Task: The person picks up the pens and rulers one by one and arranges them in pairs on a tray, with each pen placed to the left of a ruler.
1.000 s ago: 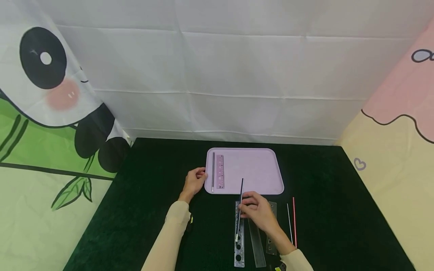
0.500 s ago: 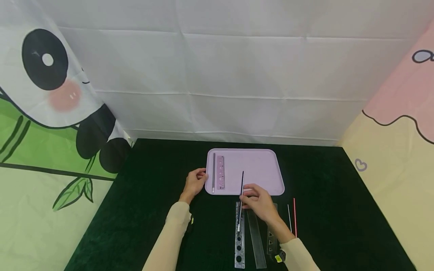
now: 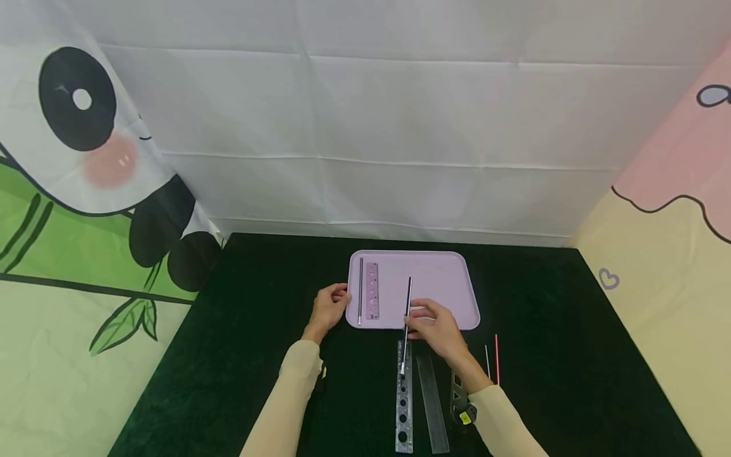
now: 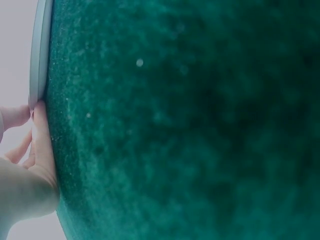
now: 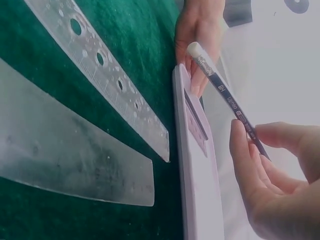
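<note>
My right hand point(image 3: 436, 327) pinches a dark pencil point(image 3: 408, 293) between thumb and fingers near the tray's front edge. In the right wrist view the pencil point(image 5: 227, 95) shows a white eraser at its upper end. At the left edge of the pale pink tray point(image 3: 428, 279), my left hand point(image 3: 328, 308) pinches the rim; the left wrist view shows the fingers point(image 4: 42, 135) at its corner. Inside the tray, on the left, a dark pencil point(image 3: 360, 292) lies alongside a pink ruler point(image 3: 372, 291).
In front of the tray lie a clear ruler with round holes point(image 3: 404, 419), a plain clear ruler point(image 3: 434, 409) and a stencil ruler point(image 3: 457, 390) partly hidden by my right forearm. Farther right are a red stick point(image 3: 497, 358) and a thin white one point(image 3: 487, 360). Dark green cloth covers the table point(image 3: 257, 285).
My right hand has moved forward with the pencil, so its tip now reaches farther over the tray. The left hand stays at the tray's left edge.
</note>
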`<state>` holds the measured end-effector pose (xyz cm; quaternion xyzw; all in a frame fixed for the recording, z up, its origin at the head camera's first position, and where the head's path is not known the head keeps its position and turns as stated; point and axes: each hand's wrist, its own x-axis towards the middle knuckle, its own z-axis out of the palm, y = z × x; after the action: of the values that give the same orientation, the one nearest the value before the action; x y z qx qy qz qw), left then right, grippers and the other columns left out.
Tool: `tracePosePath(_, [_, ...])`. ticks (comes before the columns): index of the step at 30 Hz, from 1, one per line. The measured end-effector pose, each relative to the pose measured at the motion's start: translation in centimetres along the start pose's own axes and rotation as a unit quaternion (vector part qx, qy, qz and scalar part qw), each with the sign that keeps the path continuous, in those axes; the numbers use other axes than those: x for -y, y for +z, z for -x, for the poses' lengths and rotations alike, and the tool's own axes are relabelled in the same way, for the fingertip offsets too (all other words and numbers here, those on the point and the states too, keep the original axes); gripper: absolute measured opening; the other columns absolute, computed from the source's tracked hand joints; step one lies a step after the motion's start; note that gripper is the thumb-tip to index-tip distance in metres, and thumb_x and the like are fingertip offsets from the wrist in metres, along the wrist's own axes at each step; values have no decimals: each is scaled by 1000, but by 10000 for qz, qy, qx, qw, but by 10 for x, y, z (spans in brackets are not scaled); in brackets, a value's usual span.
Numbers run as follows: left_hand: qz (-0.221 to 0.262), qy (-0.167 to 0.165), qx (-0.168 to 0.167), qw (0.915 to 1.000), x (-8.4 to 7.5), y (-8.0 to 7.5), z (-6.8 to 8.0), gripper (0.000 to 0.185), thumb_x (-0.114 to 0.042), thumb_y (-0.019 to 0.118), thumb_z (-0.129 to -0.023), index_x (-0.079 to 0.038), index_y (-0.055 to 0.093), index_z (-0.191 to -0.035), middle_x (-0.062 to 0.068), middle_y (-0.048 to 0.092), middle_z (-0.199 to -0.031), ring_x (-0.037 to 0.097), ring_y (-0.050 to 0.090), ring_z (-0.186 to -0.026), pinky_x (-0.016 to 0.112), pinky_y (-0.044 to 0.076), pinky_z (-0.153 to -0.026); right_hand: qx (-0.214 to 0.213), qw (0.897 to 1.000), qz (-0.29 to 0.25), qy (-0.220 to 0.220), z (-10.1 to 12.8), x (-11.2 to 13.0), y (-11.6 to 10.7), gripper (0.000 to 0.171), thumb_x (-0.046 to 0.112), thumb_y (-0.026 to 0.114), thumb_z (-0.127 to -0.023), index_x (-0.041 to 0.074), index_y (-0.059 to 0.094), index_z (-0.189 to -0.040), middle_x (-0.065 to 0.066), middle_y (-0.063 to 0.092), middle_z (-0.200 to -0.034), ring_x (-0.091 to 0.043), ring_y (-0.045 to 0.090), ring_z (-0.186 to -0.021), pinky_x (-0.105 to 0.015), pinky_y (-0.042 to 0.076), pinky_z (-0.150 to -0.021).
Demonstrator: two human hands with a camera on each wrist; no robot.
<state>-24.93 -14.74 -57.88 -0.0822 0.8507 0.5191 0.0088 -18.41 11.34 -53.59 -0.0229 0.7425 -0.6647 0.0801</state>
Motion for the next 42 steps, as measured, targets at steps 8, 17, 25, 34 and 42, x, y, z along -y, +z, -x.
tracePosePath(8, [-22, -9, 7, 10000, 0, 0, 0, 33, -11, 64, -101, -1, 65, -132, 13, 67, -113, 26, 61, -102, 40, 52, -92, -74, 10000, -48, -2, -13, -7, 1, 40, 5, 73, -95, -4, 60, -132, -25, 68, -114, -34, 74, -91, -37, 61, -74])
tracePosePath(17, [-12, -60, 45, 10000, -3, -2, 2, 34, -12, 64, -102, -2, 64, -134, 13, 66, -115, 26, 60, -103, 40, 52, -93, -176, 9998, -19, -6, -26, -11, 2, 39, 4, 72, -95, -2, 62, -132, -23, 69, -114, -31, 74, -90, -39, 61, -76])
tracePosePath(25, [-10, -45, 42, 10000, -1, -1, 1, 34, -11, 64, -101, -2, 64, -134, 14, 66, -115, 27, 61, -104, 42, 52, -94, -113, 9995, -96, -274, -36, -14, 4, 40, 5, 71, -96, -1, 61, -134, -23, 68, -115, -29, 74, -88, -39, 61, -77])
tracePosePath(34, [-12, -39, 56, 10000, -1, -2, 1, 34, -11, 63, -102, -2, 64, -135, 14, 65, -116, 27, 60, -105, 42, 51, -95, -271, 9992, 6, -304, -47, -14, 10, 39, 6, 71, -96, 2, 63, -134, -20, 69, -114, -25, 73, -87, -32, 61, -73])
tracePosePath(42, [-18, -61, 67, 10000, 0, -3, 1, 35, -11, 63, -102, -2, 63, -135, 13, 65, -116, 27, 60, -105, 41, 51, -94, -542, 9977, 14, -417, -54, -15, 15, 38, 6, 71, -97, 1, 64, -133, -20, 69, -116, -25, 73, -88, -30, 60, -73])
